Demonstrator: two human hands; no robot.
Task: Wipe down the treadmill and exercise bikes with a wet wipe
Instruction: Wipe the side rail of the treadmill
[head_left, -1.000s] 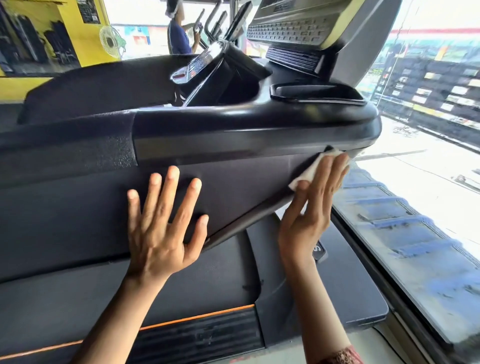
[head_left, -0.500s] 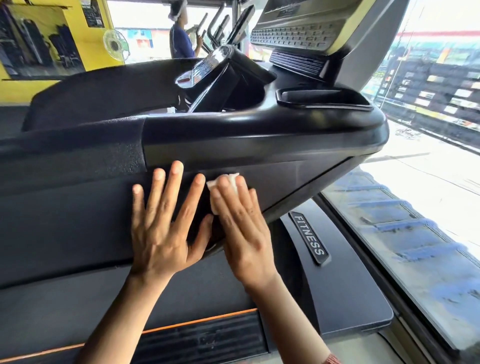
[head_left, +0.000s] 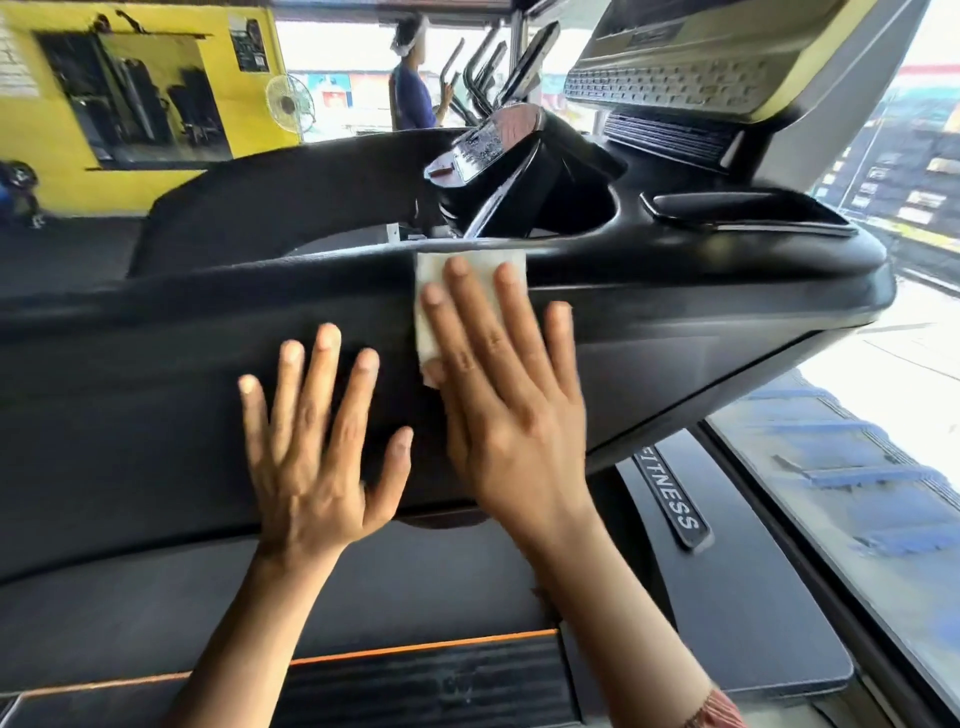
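Note:
A black treadmill console (head_left: 675, 296) fills the middle of the view, with its display (head_left: 675, 78) at the upper right. My right hand (head_left: 514, 410) lies flat with straight fingers and presses a white wet wipe (head_left: 431, 312) against the console's front face, just under the top rim. The wipe shows above and to the left of my fingers. My left hand (head_left: 317, 447) rests flat on the dark panel to the left of it, fingers spread, holding nothing.
The treadmill deck (head_left: 727, 597) with a "FITNESS" label lies below. A window (head_left: 857, 467) runs along the right. A person (head_left: 410, 93) stands at other machines at the back, beside a yellow wall (head_left: 57, 150) with a fan (head_left: 288, 101).
My right hand has swept the wipe left from the console's right end, then up to the rim beside my left hand. The left hand has stayed on the panel.

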